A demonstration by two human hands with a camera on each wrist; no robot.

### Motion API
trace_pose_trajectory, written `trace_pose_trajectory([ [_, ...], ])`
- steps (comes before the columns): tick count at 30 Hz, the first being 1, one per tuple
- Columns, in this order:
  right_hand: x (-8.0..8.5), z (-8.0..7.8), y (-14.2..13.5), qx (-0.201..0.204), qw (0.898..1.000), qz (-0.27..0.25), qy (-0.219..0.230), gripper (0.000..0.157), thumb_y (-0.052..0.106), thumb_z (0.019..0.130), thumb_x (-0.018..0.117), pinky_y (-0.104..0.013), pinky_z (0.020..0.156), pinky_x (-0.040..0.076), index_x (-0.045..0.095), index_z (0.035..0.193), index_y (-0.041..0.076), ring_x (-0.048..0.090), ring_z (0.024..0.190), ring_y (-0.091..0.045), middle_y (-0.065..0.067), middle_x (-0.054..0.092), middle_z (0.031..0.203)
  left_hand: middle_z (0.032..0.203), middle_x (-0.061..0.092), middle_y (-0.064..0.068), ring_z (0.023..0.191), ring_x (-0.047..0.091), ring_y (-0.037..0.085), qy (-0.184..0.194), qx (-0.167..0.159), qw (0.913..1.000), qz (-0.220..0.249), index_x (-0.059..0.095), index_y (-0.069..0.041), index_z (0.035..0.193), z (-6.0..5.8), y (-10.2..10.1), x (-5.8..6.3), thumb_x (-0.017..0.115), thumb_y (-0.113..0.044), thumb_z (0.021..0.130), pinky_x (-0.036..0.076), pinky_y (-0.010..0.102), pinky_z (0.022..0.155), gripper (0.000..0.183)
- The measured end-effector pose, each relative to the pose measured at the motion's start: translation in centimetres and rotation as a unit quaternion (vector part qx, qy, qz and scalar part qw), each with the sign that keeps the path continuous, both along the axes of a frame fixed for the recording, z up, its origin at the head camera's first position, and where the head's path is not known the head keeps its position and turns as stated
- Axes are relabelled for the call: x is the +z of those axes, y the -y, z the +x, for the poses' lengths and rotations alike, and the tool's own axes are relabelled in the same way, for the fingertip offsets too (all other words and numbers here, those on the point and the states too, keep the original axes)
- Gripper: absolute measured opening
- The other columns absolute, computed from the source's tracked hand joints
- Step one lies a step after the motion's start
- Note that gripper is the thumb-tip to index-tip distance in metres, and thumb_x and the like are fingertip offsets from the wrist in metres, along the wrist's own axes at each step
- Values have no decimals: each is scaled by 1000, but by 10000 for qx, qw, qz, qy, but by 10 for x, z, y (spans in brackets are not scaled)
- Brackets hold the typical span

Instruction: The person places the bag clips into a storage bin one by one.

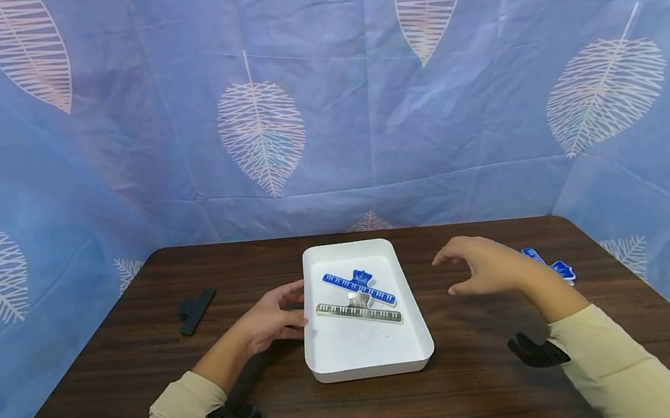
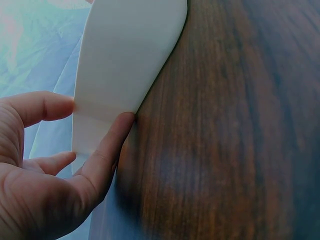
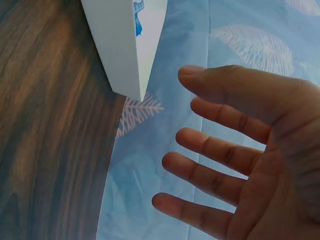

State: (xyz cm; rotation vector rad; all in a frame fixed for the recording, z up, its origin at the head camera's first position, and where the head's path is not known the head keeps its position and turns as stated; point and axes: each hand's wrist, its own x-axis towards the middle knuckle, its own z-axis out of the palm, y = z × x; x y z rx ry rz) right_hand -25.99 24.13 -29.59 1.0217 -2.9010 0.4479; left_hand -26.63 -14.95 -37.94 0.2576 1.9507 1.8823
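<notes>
A white tray (image 1: 360,359) stands in the middle of the table. Inside it lie a blue clip (image 1: 344,281) with a piano-key pattern and, nearer to me, a metallic clip (image 1: 358,312) with similar keys. My left hand (image 1: 269,318) is at the tray's left side; in the left wrist view its fingertips (image 2: 126,120) touch the outer wall. Right of the tray, my right hand (image 1: 483,266) is raised with fingers spread and holds nothing, as the right wrist view also shows. Beyond my right wrist are blue piano-key clip parts (image 1: 563,270), partly covered by the arm.
A black clip (image 1: 195,311) lies on the dark wooden table (image 1: 478,400), left of my left hand. Blue cloth (image 1: 350,130) with white leaf prints hangs behind the table and along both sides.
</notes>
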Motion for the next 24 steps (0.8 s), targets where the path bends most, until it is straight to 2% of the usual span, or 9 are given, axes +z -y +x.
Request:
trace_pose_trajectory([
  [12,-8,4,-20,-304,9995,3,-2,48,19,78,81,-54,85,51,64,120,2,59,105,-40,-16,62,116,144,35,28,106,60,36,-1,7,10000,-30,25,-3,153,1,1,0,62,8,81,55,50,84,82],
  [24,-32,-1,-45,-681,9972,-117,-300,44,16,78,80,-56,82,50,65,117,0,59,103,-42,-20,61,116,144,34,28,106,60,35,-3,-29,10000,11,25,-2,153,0,2,-2,62,9,81,55,50,84,82],
])
